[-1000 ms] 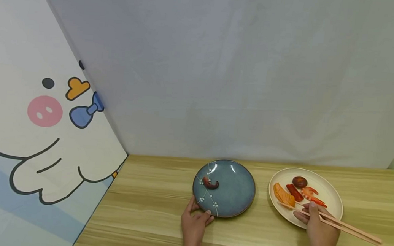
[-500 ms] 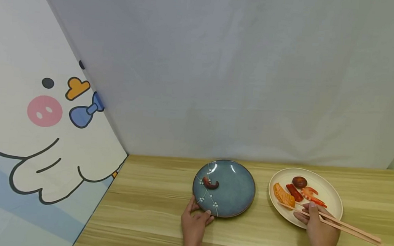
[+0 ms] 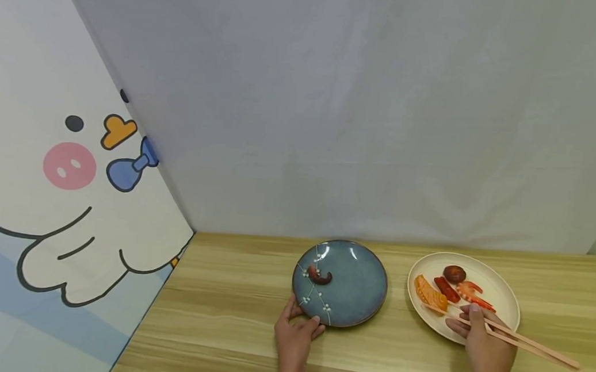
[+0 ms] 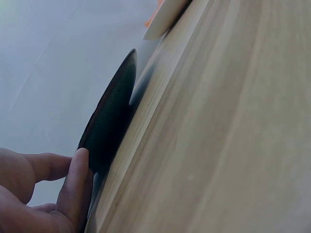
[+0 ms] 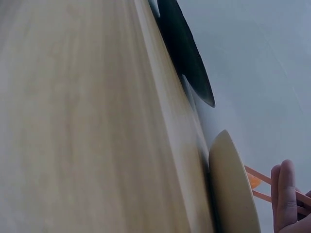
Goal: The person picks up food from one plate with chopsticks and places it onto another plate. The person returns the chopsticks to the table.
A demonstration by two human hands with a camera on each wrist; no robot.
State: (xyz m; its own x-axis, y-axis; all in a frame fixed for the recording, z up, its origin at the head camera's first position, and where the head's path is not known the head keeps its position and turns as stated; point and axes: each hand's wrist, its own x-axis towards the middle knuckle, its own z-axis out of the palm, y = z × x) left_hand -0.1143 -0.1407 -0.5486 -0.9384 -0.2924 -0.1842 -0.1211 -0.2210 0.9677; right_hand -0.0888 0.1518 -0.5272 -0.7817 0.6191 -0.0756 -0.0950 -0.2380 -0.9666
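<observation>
My left hand point(image 3: 295, 335) grips the near left rim of a blue-grey plate point(image 3: 355, 294) with white blossom branches. On that plate lies a dark reddish-brown curled piece of food point(image 3: 319, 275). My right hand point(image 3: 489, 343) holds a pair of light wooden chopsticks point(image 3: 531, 343) over the near rim of a cream plate point(image 3: 500, 289). The chopstick tips reach an orange salmon-like piece point(image 3: 430, 294) at that plate's left; whether they squeeze it I cannot tell. In the right wrist view, the chopsticks straddle the orange piece point(image 5: 253, 180), partly hidden behind the rim.
Also on the cream plate are a red strip point(image 3: 446, 290), a brown mushroom-like piece point(image 3: 454, 273) and a shrimp point(image 3: 472, 293). Both plates stand near the back of the wooden table point(image 3: 226, 319), close to a grey cloth backdrop point(image 3: 333, 125). A cartoon-printed panel point(image 3: 69, 193) borders the left.
</observation>
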